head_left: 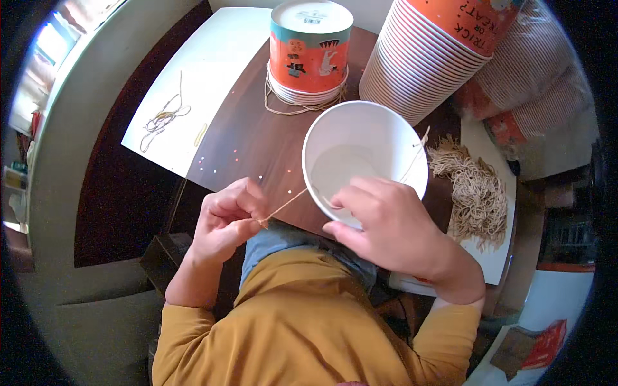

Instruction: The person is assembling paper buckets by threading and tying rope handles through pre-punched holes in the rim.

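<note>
A white paper bucket [364,125] leans toward me at the table's near edge, its mouth facing up. My right hand [396,222] is closed over the near rim, fingers inside and thumb outside. My left hand [225,222], left of the bucket, pinches the end of a thin tan cord [286,204]. That cord runs taut to the bucket's left side near the rim. Another cord end with a knot [423,140] shows at the bucket's far right rim. Whether the two ends belong to one cord is hidden by my right hand and the wall.
Stacked orange buckets [421,71] stand behind. An upside-down printed bucket [309,55] has looped cords around its base. A pile of tan cords [476,193] lies right; loose strands [165,118] lie on a white board [193,83] left. Bagged buckets [528,64] sit far right.
</note>
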`<action>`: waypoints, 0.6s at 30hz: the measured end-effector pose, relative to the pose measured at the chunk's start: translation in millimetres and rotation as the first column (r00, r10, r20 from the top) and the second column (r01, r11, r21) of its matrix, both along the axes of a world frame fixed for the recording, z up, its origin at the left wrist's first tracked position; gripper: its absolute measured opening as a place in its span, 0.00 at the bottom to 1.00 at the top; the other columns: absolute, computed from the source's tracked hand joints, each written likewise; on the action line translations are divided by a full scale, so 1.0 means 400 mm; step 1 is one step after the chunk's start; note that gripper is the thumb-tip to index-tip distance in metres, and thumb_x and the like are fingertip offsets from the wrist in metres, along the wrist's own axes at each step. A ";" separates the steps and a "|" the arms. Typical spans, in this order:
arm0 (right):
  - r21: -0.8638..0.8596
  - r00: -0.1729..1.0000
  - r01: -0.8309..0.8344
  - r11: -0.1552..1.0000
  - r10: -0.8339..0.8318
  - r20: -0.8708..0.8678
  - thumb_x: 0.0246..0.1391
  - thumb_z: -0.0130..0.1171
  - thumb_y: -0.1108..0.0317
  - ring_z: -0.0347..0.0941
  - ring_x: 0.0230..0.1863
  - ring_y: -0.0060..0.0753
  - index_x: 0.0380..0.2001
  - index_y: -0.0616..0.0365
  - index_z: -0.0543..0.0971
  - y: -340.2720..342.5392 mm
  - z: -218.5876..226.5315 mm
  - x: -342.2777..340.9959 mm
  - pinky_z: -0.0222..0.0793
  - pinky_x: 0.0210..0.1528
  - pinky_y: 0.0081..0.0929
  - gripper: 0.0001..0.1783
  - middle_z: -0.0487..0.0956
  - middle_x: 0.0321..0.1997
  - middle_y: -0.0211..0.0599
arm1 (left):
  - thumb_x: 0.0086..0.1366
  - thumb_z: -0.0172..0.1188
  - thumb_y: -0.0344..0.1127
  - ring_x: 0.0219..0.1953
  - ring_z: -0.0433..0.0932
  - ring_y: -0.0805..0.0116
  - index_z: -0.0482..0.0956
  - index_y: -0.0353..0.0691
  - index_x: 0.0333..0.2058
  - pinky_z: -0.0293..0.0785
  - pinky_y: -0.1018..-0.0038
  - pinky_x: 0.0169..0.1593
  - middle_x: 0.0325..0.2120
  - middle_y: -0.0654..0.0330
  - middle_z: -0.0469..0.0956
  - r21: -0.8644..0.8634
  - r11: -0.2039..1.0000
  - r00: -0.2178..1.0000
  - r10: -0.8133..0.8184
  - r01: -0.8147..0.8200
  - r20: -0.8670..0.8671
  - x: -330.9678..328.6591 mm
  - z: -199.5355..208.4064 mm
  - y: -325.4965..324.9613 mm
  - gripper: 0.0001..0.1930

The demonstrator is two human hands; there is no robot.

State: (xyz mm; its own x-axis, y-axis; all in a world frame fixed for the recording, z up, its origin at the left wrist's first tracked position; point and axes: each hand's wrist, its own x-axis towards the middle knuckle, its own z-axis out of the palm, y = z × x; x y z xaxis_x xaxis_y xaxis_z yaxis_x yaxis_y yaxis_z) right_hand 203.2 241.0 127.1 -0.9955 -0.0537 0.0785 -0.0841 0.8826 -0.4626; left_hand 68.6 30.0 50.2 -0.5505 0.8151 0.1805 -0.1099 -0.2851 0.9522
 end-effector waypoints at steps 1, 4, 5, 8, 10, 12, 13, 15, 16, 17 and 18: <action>0.053 1.000 0.021 0.998 -0.020 -0.024 0.42 0.67 0.64 0.73 0.30 0.45 0.30 0.57 0.75 -0.003 0.010 -0.002 0.69 0.32 0.37 0.14 0.74 0.28 0.39 | 0.51 0.59 0.25 0.31 0.71 0.73 0.75 0.33 0.24 0.66 0.78 0.36 0.30 0.55 0.75 0.049 0.999 1.000 0.020 -0.020 -0.010 0.014 0.021 0.018 0.02; 0.104 0.997 -0.024 0.994 0.032 -0.075 0.42 0.66 0.66 0.72 0.29 0.44 0.30 0.57 0.74 -0.004 0.013 -0.005 0.68 0.32 0.36 0.13 0.73 0.27 0.39 | 0.59 0.57 0.25 0.35 0.76 0.70 0.76 0.32 0.29 0.73 0.74 0.42 0.42 0.46 0.77 0.148 0.986 0.991 -0.093 0.079 0.093 0.022 0.034 0.030 0.03; 0.111 0.997 -0.029 0.993 0.037 -0.074 0.42 0.66 0.66 0.72 0.29 0.44 0.30 0.57 0.74 -0.006 0.017 -0.008 0.68 0.32 0.36 0.13 0.73 0.27 0.39 | 0.62 0.56 0.25 0.35 0.77 0.70 0.77 0.31 0.32 0.74 0.74 0.41 0.42 0.46 0.77 0.163 0.980 0.975 -0.143 0.116 0.170 0.032 0.046 0.039 0.03; 0.111 0.978 -0.174 0.979 0.185 -0.101 0.43 0.66 0.68 0.71 0.28 0.43 0.28 0.57 0.74 0.010 0.034 -0.005 0.67 0.32 0.36 0.11 0.72 0.25 0.38 | 0.67 0.54 0.28 0.32 0.78 0.75 0.77 0.29 0.38 0.76 0.78 0.39 0.34 0.53 0.79 0.031 0.993 0.969 -0.116 0.112 0.216 0.036 0.051 0.080 0.07; -0.027 0.964 -0.246 0.969 0.241 -0.109 0.44 0.65 0.70 0.71 0.28 0.43 0.27 0.57 0.75 0.027 0.057 -0.011 0.66 0.30 0.35 0.08 0.72 0.24 0.38 | 0.66 0.56 0.30 0.31 0.77 0.77 0.78 0.30 0.40 0.75 0.80 0.37 0.31 0.58 0.80 0.015 0.994 0.978 -0.110 0.109 0.175 0.041 0.056 0.097 0.09; -0.155 0.959 -0.282 0.947 0.274 -0.073 0.47 0.62 0.69 0.72 0.27 0.42 0.26 0.59 0.76 0.047 0.082 -0.039 0.67 0.29 0.34 0.06 0.72 0.24 0.40 | 0.65 0.57 0.28 0.31 0.77 0.77 0.78 0.29 0.41 0.74 0.82 0.35 0.29 0.62 0.79 -0.045 0.997 0.997 -0.054 0.056 0.048 0.052 0.062 0.100 0.09; -0.226 0.951 -0.306 0.925 0.306 -0.039 0.48 0.60 0.68 0.73 0.28 0.44 0.24 0.61 0.76 0.055 0.102 -0.057 0.68 0.31 0.36 0.07 0.72 0.25 0.43 | 0.62 0.59 0.26 0.29 0.76 0.78 0.78 0.31 0.39 0.72 0.82 0.32 0.26 0.63 0.78 -0.033 0.999 1.000 -0.021 0.021 0.018 0.058 0.066 0.104 0.08; -0.300 0.943 -0.311 0.902 0.333 0.024 0.46 0.61 0.68 0.73 0.26 0.41 0.24 0.62 0.78 0.056 0.126 -0.093 0.68 0.30 0.33 0.07 0.74 0.23 0.42 | 0.61 0.60 0.26 0.28 0.75 0.78 0.79 0.31 0.38 0.71 0.81 0.31 0.25 0.62 0.78 -0.066 0.998 0.982 -0.004 -0.008 -0.190 0.047 0.063 0.097 0.07; -0.321 0.935 -0.326 0.889 0.353 0.029 0.46 0.62 0.67 0.73 0.25 0.39 0.24 0.61 0.78 0.052 0.132 -0.114 0.68 0.30 0.32 0.08 0.75 0.23 0.42 | 0.59 0.61 0.25 0.26 0.74 0.78 0.79 0.32 0.36 0.69 0.81 0.30 0.25 0.61 0.77 -0.093 0.994 0.921 0.012 -0.052 -0.389 0.043 0.063 0.094 0.06; -0.280 0.930 -0.348 0.894 0.368 0.017 0.44 0.63 0.66 0.74 0.26 0.38 0.23 0.61 0.79 0.048 0.127 -0.135 0.68 0.30 0.32 0.09 0.75 0.24 0.42 | 0.59 0.61 0.25 0.26 0.74 0.78 0.79 0.32 0.36 0.69 0.81 0.30 0.25 0.61 0.77 -0.091 0.995 0.920 0.009 -0.048 -0.392 0.045 0.068 0.095 0.06; -0.277 0.943 -0.329 0.903 0.331 -0.041 0.44 0.63 0.66 0.74 0.26 0.39 0.22 0.61 0.79 0.038 0.112 -0.151 0.69 0.30 0.33 0.09 0.75 0.23 0.42 | 0.59 0.62 0.25 0.25 0.73 0.78 0.78 0.33 0.35 0.68 0.80 0.29 0.24 0.60 0.77 -0.091 0.990 0.885 0.051 -0.105 -0.462 0.048 0.076 0.096 0.05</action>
State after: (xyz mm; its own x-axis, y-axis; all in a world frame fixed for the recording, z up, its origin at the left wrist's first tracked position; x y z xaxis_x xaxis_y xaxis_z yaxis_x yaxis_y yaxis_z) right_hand 142.9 256.3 171.8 -0.9249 -0.3567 0.1313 -0.3448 0.6421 -0.6847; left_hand 88.0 68.3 80.6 -0.4910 0.8022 0.3396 0.3643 -0.1650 0.9165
